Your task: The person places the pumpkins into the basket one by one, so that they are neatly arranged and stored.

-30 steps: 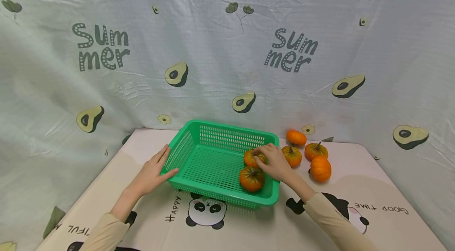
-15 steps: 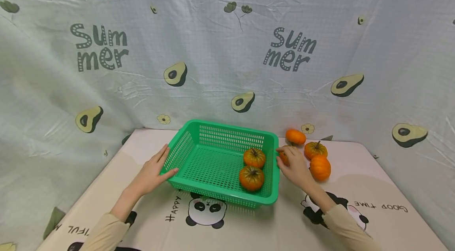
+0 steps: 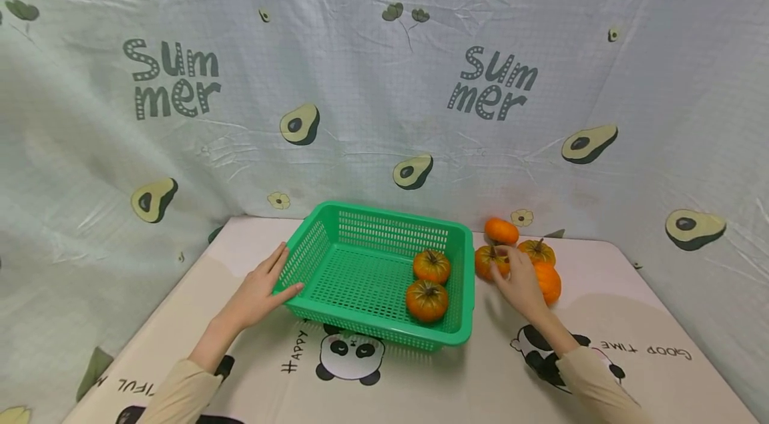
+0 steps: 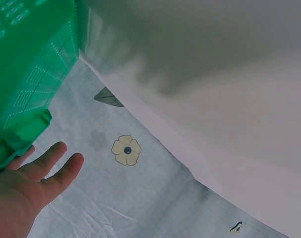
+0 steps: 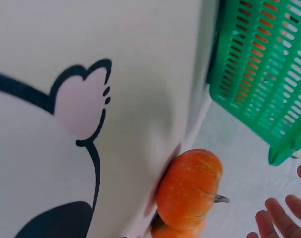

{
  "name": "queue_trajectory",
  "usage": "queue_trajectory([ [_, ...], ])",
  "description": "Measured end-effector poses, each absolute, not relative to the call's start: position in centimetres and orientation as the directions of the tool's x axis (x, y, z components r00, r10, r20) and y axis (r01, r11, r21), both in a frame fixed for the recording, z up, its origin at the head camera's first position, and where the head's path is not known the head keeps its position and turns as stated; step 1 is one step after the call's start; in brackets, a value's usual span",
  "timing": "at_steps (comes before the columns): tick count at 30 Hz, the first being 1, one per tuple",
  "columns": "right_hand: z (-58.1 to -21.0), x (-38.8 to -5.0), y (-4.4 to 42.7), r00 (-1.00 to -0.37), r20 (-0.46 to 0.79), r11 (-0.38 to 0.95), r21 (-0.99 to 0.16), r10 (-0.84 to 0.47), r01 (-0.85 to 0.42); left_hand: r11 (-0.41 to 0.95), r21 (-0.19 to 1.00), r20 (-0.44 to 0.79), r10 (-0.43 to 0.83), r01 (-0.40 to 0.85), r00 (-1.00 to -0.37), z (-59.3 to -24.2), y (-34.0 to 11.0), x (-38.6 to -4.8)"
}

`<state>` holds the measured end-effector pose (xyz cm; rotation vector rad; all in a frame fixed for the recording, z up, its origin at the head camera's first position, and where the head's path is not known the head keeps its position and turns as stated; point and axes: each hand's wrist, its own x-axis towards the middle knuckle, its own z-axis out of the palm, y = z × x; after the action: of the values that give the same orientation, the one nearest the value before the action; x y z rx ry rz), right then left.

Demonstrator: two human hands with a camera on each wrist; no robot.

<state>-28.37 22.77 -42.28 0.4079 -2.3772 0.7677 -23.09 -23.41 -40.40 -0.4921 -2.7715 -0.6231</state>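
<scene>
A green basket (image 3: 384, 329) stands on the table with two orange-green pumpkins (image 3: 431, 266) inside at its right end. My left hand (image 3: 253, 296) touches the basket's left rim, fingers straight and thumb spread over the front corner; the left wrist view shows this hand (image 4: 26, 191) beside the green rim (image 4: 22, 141). Just right of the basket, my right hand (image 3: 521, 282) hovers with parted fingers at a pumpkin (image 3: 485, 262), partly covering it. In the right wrist view the hand (image 5: 284, 223) has spread fingers, holding nothing visible; whether it touches the pumpkin I cannot tell.
Several more pumpkins lie right of the basket: one at the back (image 3: 501, 231), one (image 3: 539, 251) farther right, and one (image 3: 548, 282) partly behind my right hand. A printed cloth (image 3: 354, 163) hangs behind the table (image 3: 384, 390).
My right hand has moved right, from over a pumpkin inside the basket, past its right rim, to a pumpkin outside. The left hand and the basket stay where they were.
</scene>
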Motion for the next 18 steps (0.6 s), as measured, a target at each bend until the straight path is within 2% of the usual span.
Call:
queue_trajectory([
  [9,-42.9,-30.1,22.8,-0.879,0.475,0.852,-0.441,-0.045,-0.282,0.849,0.371,0.318,0.264,0.376,-0.910,-40.5,-23.4,-23.2],
  [18,-43.6,-31.8,22.9,-0.902,0.428,0.863,-0.432,-0.060,-0.263,0.849,0.375,0.314,0.261,0.372,-0.913,-40.4,-23.3,-23.1],
])
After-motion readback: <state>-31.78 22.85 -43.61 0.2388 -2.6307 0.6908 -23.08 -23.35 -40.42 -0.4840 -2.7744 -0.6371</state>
